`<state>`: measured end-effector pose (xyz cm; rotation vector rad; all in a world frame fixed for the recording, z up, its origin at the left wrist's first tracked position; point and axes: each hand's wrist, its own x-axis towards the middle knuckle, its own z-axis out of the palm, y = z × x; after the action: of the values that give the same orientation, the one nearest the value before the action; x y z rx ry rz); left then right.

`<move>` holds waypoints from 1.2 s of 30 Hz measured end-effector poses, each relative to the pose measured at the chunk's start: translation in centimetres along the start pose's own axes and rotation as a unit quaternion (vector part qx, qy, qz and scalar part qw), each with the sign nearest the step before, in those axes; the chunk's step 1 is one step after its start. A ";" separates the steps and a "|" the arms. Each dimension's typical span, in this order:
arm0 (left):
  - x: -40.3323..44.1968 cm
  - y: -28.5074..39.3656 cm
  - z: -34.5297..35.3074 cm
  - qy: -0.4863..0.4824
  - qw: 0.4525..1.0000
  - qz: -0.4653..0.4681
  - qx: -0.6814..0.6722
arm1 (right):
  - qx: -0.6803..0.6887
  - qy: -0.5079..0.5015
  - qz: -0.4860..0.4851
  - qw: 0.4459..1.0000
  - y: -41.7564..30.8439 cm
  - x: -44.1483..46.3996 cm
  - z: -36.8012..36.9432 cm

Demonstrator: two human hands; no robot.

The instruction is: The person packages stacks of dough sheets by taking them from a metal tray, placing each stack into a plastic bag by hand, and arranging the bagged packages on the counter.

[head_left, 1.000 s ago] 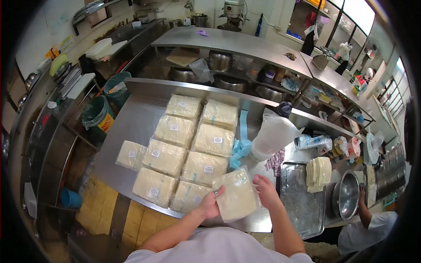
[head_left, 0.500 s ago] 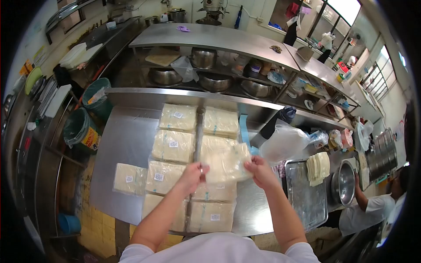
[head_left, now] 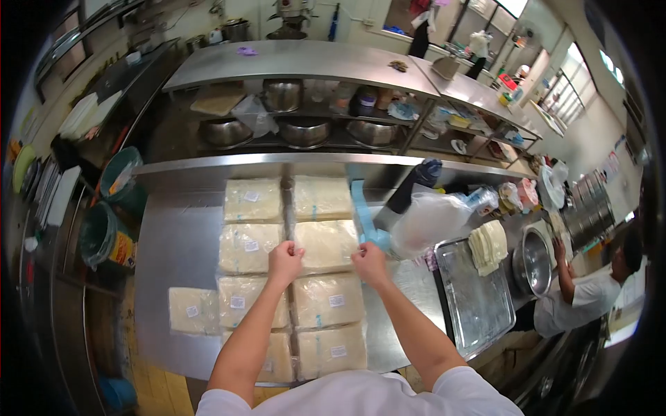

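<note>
Packets of pale flat sheets in clear plastic lie in two columns on the steel table [head_left: 170, 243]. Both hands hold one packet [head_left: 325, 245] over the second place of the right column. My left hand [head_left: 286, 262] pinches its left edge, and my right hand [head_left: 369, 263] pinches its right edge. Nearer to me are labelled packets such as this one [head_left: 327, 301]. A smaller labelled packet [head_left: 193, 311] lies apart at the left. Just beyond my right hand is a light blue strip [head_left: 368, 225].
A cloudy plastic bag [head_left: 430, 220], a metal tray [head_left: 475, 305] with folded pale sheets [head_left: 488, 247] and a steel bowl [head_left: 533, 262] stand at the right. A co-worker [head_left: 590, 291] is beyond them. Green bins [head_left: 104, 239] stand left of the table.
The held packet has gone from near the table's front edge, right of the columns, up and over onto the right column. The whole view has also shifted and turned.
</note>
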<state>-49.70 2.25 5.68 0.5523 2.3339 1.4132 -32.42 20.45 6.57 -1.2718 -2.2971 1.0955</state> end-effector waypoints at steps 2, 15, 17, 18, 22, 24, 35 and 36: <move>0.0 -0.7 0.6 0.023 0.999 0.029 -0.006 | -0.010 0.046 -0.117 0.992 -2.9 -1.6 -2.0; -4.1 3.4 1.0 0.123 0.966 0.192 0.119 | -0.261 0.033 -0.169 0.950 -9.6 2.2 -27.4; -6.1 5.4 1.7 0.091 0.975 0.192 0.068 | -0.230 0.078 -0.214 0.946 -9.0 2.2 -27.3; -7.1 6.4 2.2 0.076 0.978 0.191 0.044 | -0.213 0.099 -0.236 0.943 -8.8 2.2 -27.2; -10.9 9.9 3.8 0.016 0.975 0.219 0.025 | -0.119 0.230 -0.312 0.914 -9.8 1.0 -28.4; -12.2 11.4 5.0 -0.002 0.973 0.230 0.006 | -0.029 0.337 -0.365 0.868 -11.1 -0.5 -30.0; -18.2 13.9 14.2 -0.346 0.866 0.360 -0.018 | 0.355 0.271 -0.021 0.895 2.2 -11.9 -30.8; -19.9 13.9 15.7 -0.356 0.879 0.310 -0.068 | 0.382 0.272 0.013 0.883 4.6 -12.1 -29.9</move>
<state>-22.91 10.07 13.15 1.5670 1.5002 1.2719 -5.69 26.25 24.26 -1.0783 -1.2375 1.2582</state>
